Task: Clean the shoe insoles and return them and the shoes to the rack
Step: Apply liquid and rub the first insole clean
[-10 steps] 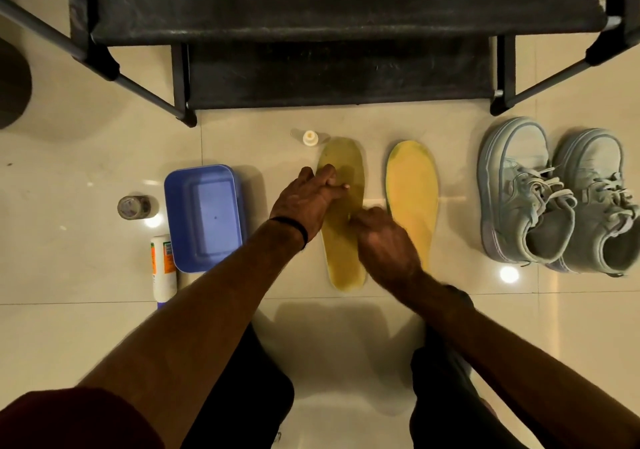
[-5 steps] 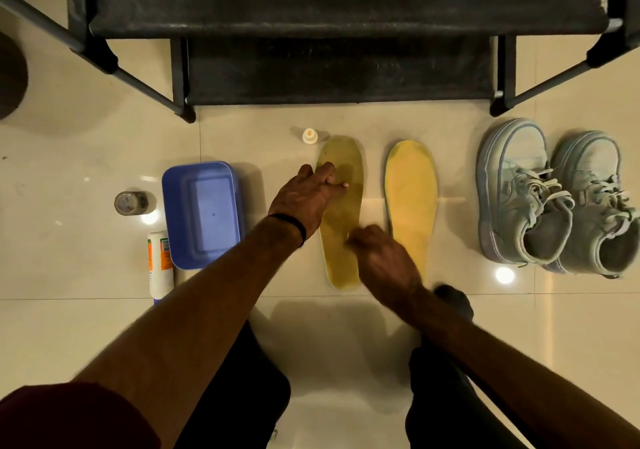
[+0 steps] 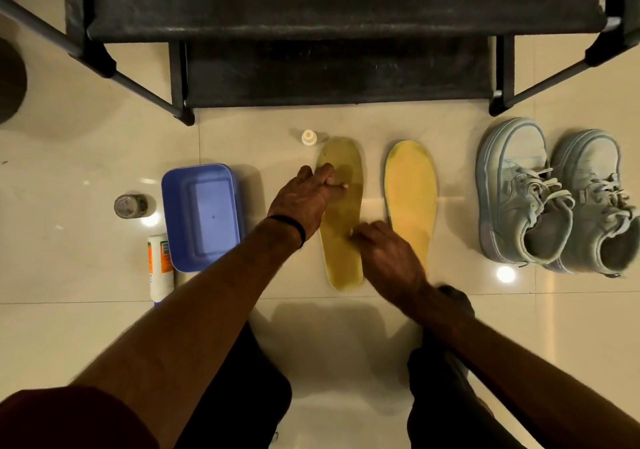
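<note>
Two yellow insoles lie side by side on the tiled floor. The left insole point(image 3: 343, 268) looks darker and damp; the right insole point(image 3: 412, 192) is brighter and untouched. My left hand point(image 3: 304, 199) presses its straight fingers flat on the upper part of the left insole. My right hand point(image 3: 388, 258) sits over that insole's lower half with fingers curled down onto it; whether it holds anything is hidden. A pair of pale grey-blue sneakers point(image 3: 516, 199) point(image 3: 595, 206) stands to the right. The black shoe rack point(image 3: 329, 78) is just beyond the insoles.
A blue plastic tub point(image 3: 202, 213) sits left of the insoles. Beside it are a small round jar point(image 3: 130, 205) and a white-and-orange bottle point(image 3: 160, 265) lying down. A small white-capped bottle point(image 3: 308, 137) stands at the left insole's toe. My knees are at the bottom.
My right hand has slid a little down the left insole toward the heel. My left hand stays pressed on the upper part.
</note>
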